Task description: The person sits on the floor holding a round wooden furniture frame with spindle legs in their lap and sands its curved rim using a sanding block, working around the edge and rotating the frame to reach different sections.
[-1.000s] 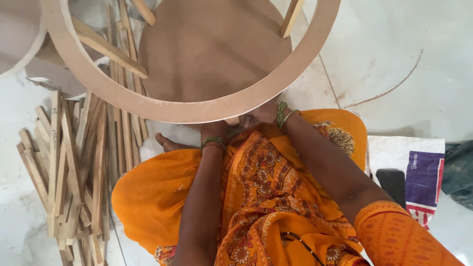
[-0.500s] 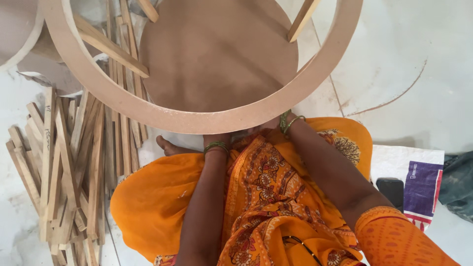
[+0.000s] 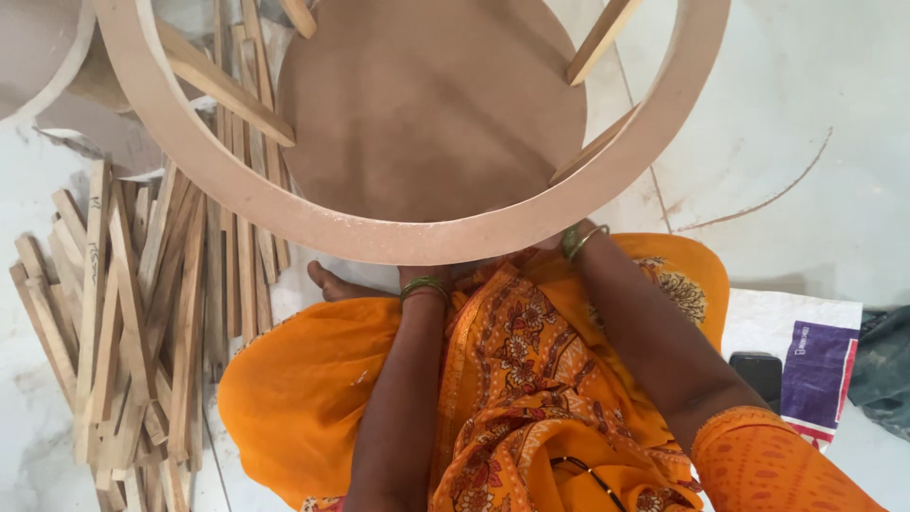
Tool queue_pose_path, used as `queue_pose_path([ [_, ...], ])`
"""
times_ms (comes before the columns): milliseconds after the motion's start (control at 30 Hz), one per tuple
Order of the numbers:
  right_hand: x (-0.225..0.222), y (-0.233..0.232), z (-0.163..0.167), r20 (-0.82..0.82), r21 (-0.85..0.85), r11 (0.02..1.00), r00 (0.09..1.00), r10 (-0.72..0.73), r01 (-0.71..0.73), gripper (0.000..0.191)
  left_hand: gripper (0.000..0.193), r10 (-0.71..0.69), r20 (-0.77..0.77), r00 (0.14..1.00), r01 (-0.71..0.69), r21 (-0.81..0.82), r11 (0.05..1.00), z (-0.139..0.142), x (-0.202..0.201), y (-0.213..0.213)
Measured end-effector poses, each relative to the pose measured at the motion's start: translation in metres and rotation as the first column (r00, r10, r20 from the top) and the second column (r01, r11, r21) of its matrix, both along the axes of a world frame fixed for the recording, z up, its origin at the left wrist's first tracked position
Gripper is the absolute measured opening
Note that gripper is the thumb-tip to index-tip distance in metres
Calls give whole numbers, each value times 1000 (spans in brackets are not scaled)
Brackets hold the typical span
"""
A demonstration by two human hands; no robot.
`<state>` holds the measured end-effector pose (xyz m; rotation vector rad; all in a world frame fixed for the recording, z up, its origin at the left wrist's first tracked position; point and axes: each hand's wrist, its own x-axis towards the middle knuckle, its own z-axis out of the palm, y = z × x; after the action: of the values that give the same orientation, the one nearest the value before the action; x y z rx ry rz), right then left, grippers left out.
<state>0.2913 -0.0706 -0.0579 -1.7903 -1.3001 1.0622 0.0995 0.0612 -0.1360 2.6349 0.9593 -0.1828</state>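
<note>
A round wooden frame stands on the floor in front of my lap. Its pale ring [image 3: 408, 237] sits on top, joined by slats [image 3: 599, 43] to a brown disc [image 3: 431, 104] below. Both my arms reach forward over my orange patterned clothing [image 3: 531, 379]. My left hand [image 3: 423, 276] goes under the near edge of the ring just past the green bangles on its wrist. My right hand [image 3: 557, 246] also slips under the ring, beyond its bangles. The ring hides the fingers of both hands.
A pile of loose wooden slats [image 3: 123, 322] lies on the pale floor to my left. My bare foot [image 3: 327, 283] shows beside it. A second round wooden piece [image 3: 43, 57] is at the top left. A dark phone [image 3: 758, 372] and a purple-and-white bag [image 3: 820, 365] lie at right.
The ring now sits lower in view and nearer my lap, covering the fingers that showed at its edge a second ago. My arms have stayed in place.
</note>
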Motion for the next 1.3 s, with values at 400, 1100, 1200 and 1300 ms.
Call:
queue_pose_path([
  [400, 18, -28, 16, -36, 20, 996, 996, -81, 82, 43, 37, 69, 50, 996, -60, -161, 985, 16, 0, -3],
  [1100, 11, -3, 0, 103, -18, 996, 991, -90, 92, 41, 41, -27, 21, 999, 26, 54, 998, 0, 1, -1],
  [1200, 3, 5, 0, 102, -9, 998, 993, -58, 60, 41, 37, 31, 34, 999, -29, -59, 998, 3, 1, 0],
  [1300, 5, -11, 8, 9, 29, 998, 999, -51, 51, 41, 42, -11, 51, 999, 8, 44, 999, 3, 4, -3],
])
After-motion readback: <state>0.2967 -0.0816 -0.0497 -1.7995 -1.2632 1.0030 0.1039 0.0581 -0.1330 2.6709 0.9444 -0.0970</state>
